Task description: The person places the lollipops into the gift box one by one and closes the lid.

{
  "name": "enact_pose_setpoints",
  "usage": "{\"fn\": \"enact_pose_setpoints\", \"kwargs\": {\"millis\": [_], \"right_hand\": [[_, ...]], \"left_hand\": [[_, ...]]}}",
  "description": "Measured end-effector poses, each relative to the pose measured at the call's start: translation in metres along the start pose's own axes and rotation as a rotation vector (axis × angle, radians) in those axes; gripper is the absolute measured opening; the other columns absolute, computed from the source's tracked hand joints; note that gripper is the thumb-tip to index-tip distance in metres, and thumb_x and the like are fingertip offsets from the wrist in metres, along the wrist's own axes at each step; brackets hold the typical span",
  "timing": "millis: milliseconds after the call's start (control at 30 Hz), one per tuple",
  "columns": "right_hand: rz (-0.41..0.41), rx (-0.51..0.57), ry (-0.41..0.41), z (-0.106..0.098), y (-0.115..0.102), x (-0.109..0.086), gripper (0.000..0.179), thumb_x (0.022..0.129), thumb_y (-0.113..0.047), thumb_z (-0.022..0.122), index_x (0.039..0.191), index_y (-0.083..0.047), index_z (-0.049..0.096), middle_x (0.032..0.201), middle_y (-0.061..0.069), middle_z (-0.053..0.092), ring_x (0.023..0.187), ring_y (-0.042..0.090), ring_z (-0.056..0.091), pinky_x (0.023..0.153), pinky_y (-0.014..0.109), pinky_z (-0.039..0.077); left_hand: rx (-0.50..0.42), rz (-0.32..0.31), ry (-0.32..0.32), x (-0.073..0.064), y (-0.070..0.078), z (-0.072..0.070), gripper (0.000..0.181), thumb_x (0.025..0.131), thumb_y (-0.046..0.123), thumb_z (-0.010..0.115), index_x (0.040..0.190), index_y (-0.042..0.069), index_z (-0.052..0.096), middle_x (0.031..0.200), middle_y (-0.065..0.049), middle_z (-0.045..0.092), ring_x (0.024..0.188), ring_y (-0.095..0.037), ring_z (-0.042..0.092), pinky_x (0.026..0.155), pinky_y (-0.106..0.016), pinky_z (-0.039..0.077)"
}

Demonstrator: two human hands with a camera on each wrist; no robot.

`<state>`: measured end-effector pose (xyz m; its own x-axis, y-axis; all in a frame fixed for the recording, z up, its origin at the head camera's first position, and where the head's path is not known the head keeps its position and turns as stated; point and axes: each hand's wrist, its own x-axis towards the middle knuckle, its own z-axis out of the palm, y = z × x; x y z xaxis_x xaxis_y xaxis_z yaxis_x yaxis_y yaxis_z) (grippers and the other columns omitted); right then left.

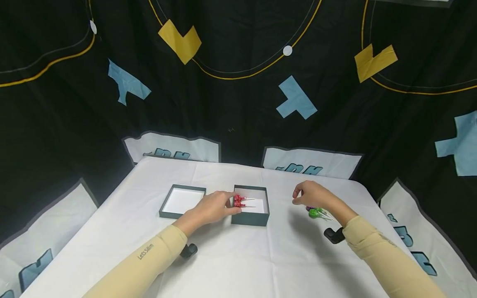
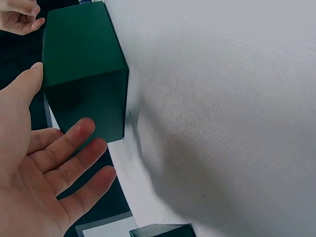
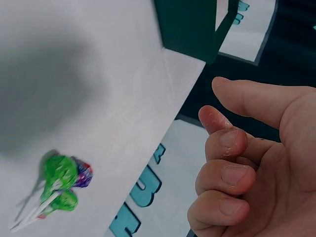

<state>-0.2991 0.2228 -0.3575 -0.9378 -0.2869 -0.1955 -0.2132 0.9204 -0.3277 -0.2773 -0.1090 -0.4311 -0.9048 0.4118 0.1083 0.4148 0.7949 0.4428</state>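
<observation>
A dark green box with a white inside stands at the middle of the table, its top uncovered. Red-wrapped lollipops lie in it, their white sticks pointing right. My left hand is at the box's left side, thumb by the front rim and the other fingers loosely extended in the left wrist view. Over the table to the right, my right hand hovers with loosely curled fingers and nothing in them. Below it lie green lollipops and a purple-wrapped lollipop, sticks together.
A shallow box lid, white inside with dark green edges, lies left of the box. White cloth covers the table. Behind it hangs a black curtain with coloured shapes. Black wrist camera mounts sit at both wrists.
</observation>
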Motion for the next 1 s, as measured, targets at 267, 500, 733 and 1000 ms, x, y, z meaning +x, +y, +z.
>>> {"fn": "enact_pose_setpoints", "kwargs": {"millis": [267, 500, 733, 1000], "right_hand": [[0.019, 0.012, 0.008, 0.003, 0.02, -0.009, 0.016, 0.09, -0.021, 0.073, 0.099, -0.008, 0.07, 0.086, 0.004, 0.066, 0.074, 0.018, 0.059, 0.068, 0.033, 0.049], [0.014, -0.009, 0.029, 0.006, 0.033, -0.017, 0.015, 0.089, -0.02, 0.073, 0.098, -0.007, 0.07, 0.087, 0.005, 0.064, 0.077, 0.019, 0.055, 0.067, 0.034, 0.046], [0.012, -0.011, 0.041, 0.009, 0.047, -0.02, 0.014, 0.09, -0.02, 0.073, 0.094, -0.007, 0.072, 0.087, 0.005, 0.066, 0.078, 0.02, 0.054, 0.067, 0.034, 0.044], [0.054, 0.007, 0.066, 0.017, 0.066, -0.021, 0.015, 0.087, -0.021, 0.076, 0.091, -0.007, 0.069, 0.083, 0.004, 0.064, 0.077, 0.02, 0.053, 0.066, 0.034, 0.042]], "left_hand": [[0.012, 0.009, -0.004, 0.001, 0.001, -0.001, 0.066, 0.089, 0.048, 0.074, 0.142, 0.011, 0.058, 0.074, 0.007, 0.059, 0.069, -0.01, 0.054, 0.059, -0.029, 0.043], [0.009, 0.008, -0.004, 0.001, 0.0, -0.002, 0.067, 0.089, 0.048, 0.074, 0.142, 0.011, 0.058, 0.073, 0.008, 0.059, 0.069, -0.011, 0.054, 0.058, -0.03, 0.043], [-0.008, -0.004, 0.006, 0.0, -0.001, 0.0, 0.067, 0.089, 0.048, 0.074, 0.142, 0.012, 0.058, 0.074, 0.007, 0.059, 0.068, -0.011, 0.054, 0.057, -0.03, 0.042], [-0.012, -0.003, 0.01, 0.0, -0.001, 0.001, 0.067, 0.089, 0.047, 0.075, 0.142, 0.011, 0.058, 0.075, 0.006, 0.059, 0.067, -0.012, 0.053, 0.055, -0.029, 0.041]]}}
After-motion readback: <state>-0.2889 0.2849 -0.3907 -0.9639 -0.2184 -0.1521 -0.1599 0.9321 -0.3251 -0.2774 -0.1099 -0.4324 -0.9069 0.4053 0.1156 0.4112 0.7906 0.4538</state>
